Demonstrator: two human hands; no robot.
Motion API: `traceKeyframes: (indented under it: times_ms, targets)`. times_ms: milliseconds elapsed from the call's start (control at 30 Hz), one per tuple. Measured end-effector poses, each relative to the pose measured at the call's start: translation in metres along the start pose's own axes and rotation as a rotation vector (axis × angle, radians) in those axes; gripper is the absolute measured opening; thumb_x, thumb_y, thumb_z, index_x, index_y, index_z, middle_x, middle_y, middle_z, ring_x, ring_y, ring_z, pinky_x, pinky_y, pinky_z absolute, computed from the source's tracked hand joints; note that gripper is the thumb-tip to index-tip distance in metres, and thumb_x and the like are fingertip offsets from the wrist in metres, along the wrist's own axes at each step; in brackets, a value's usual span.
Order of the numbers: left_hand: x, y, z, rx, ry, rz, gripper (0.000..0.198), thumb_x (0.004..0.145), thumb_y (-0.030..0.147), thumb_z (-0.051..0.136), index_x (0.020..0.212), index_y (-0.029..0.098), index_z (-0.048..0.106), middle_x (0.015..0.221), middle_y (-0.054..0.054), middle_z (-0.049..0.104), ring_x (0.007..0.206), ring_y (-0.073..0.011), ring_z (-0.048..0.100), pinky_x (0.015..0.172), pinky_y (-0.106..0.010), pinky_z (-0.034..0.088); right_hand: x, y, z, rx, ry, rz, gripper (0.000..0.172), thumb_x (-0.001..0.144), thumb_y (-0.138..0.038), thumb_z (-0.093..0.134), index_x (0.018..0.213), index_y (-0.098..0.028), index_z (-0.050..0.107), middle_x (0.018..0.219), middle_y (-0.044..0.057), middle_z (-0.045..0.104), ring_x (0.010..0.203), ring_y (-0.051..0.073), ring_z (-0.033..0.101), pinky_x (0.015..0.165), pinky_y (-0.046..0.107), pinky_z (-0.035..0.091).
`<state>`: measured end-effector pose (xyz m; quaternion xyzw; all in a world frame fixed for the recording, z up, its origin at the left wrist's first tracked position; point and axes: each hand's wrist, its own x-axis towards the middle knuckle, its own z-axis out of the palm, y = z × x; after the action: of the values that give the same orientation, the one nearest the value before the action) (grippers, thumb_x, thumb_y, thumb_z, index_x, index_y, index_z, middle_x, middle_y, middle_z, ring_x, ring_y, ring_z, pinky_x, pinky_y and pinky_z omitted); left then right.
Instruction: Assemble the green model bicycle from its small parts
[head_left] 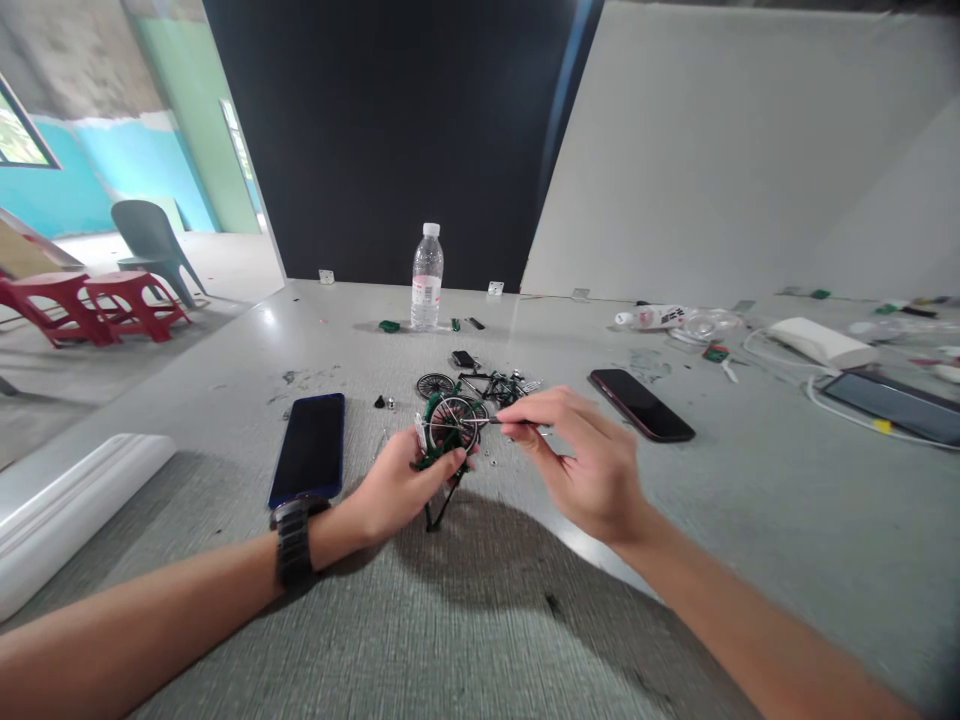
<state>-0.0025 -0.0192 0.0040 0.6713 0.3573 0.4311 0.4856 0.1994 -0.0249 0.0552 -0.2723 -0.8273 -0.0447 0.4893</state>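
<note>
In the head view, the left hand (401, 490) is gripping a small green model bicycle (444, 440) from below, fingers closed around its frame, holding it just above the middle of the grey worktop (480, 620). The model is standing roughly upright, one spoked wheel (452, 422) facing the camera, and a thin dark strut is hanging down from it toward the near edge of the worktop. The right hand (592, 465) is pinching a thin tool (487, 421) between thumb and fingertips; the tool's long axis is lying nearly level, its tip pointing left into the wheel's hub. A black watch (294, 540) is sitting on the left wrist.

Loose bicycle parts (480, 385), among them a second wheel, are lying just beyond the model. A blue phone (310, 447) is lying flat to the left of the hands, its long axis running toward the far edge. A dark phone (641, 404) is lying to the right, angled. A water bottle (427, 277) is standing upright near the far edge.
</note>
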Motion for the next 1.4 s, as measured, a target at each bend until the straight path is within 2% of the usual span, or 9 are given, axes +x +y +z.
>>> traceKeyframes:
  times_ms: [67,167,333,500,600,733,1067,1233,1400]
  targets:
    - [0.000,-0.003,0.000,0.138,0.117,0.060,0.021,0.092,0.034,0.057,0.092,0.013,0.063,0.088,-0.007,0.069,0.080,-0.0189,0.062,0.077,-0.036,0.053,0.000,0.002,-0.001,-0.055,-0.017,-0.039,0.021,0.087,-0.006,0.065,0.102,-0.021,0.064,0.088,0.002,0.070,0.079,0.015,0.062,0.074,0.031,0.052]
    - [0.000,-0.006,0.000,0.251,0.247,0.183,0.022,0.093,0.028,0.056,0.112,0.016,0.059,0.105,-0.008,0.069,0.096,-0.0217,0.063,0.090,-0.041,0.051,-0.001,0.004,-0.001,-0.125,-0.083,-0.069,0.022,0.090,-0.008,0.062,0.108,-0.020,0.063,0.090,0.002,0.071,0.078,0.015,0.063,0.074,0.030,0.052]
    - [-0.004,-0.010,-0.001,0.390,0.277,0.335,0.044,0.096,0.026,0.052,0.138,0.018,0.043,0.126,-0.014,0.063,0.115,-0.0252,0.061,0.102,-0.048,0.048,-0.006,0.004,0.004,-0.183,-0.260,-0.024,0.016,0.098,-0.016,0.050,0.114,-0.016,0.055,0.103,0.009,0.072,0.089,0.018,0.068,0.074,0.031,0.052]
    - [-0.009,-0.012,0.001,0.509,0.261,0.459,0.051,0.096,0.023,0.052,0.144,0.019,0.037,0.141,-0.016,0.053,0.131,-0.0272,0.049,0.110,-0.052,0.041,-0.013,0.006,0.009,-0.279,-0.331,-0.031,0.012,0.101,-0.023,0.043,0.104,-0.016,0.051,0.076,0.002,0.069,0.055,0.014,0.060,0.048,0.028,0.037]
    - [-0.010,-0.011,0.002,0.534,0.248,0.471,0.053,0.096,0.022,0.051,0.146,0.021,0.034,0.141,-0.016,0.052,0.131,-0.0271,0.049,0.110,-0.052,0.041,-0.015,0.008,0.009,-0.366,-0.307,-0.119,0.009,0.101,-0.022,0.043,0.100,-0.018,0.051,0.071,-0.001,0.069,0.049,0.012,0.057,0.044,0.028,0.029]
    - [-0.011,-0.011,0.002,0.549,0.225,0.474,0.057,0.097,0.021,0.049,0.149,0.022,0.028,0.142,-0.016,0.050,0.132,-0.0277,0.048,0.110,-0.053,0.041,-0.015,0.009,0.005,-0.385,-0.300,-0.166,0.008,0.100,-0.022,0.046,0.097,-0.019,0.053,0.072,-0.001,0.069,0.050,0.011,0.057,0.044,0.028,0.028]
    - [-0.013,-0.011,0.001,0.645,0.213,0.497,0.060,0.098,0.019,0.048,0.152,0.025,0.021,0.143,-0.017,0.048,0.133,-0.0285,0.047,0.109,-0.053,0.042,-0.006,-0.003,0.002,-0.007,-0.471,0.252,0.024,0.103,-0.030,0.034,0.089,-0.021,0.052,0.061,-0.004,0.052,0.048,0.011,0.047,0.052,0.028,0.035]
    - [-0.012,-0.011,0.002,0.633,0.219,0.469,0.057,0.098,0.020,0.048,0.149,0.023,0.025,0.141,-0.017,0.050,0.131,-0.0282,0.048,0.109,-0.052,0.042,-0.006,-0.004,0.005,0.011,-0.429,0.283,0.027,0.104,-0.031,0.036,0.087,-0.020,0.054,0.064,-0.002,0.054,0.055,0.012,0.050,0.056,0.028,0.037]
    - [-0.010,-0.011,0.003,0.588,0.218,0.467,0.054,0.098,0.020,0.048,0.147,0.022,0.028,0.141,-0.016,0.050,0.131,-0.0263,0.047,0.110,-0.049,0.041,-0.011,-0.005,0.011,-0.076,-0.321,0.203,0.018,0.102,-0.027,0.041,0.092,-0.019,0.054,0.075,0.001,0.060,0.065,0.014,0.055,0.060,0.028,0.039]
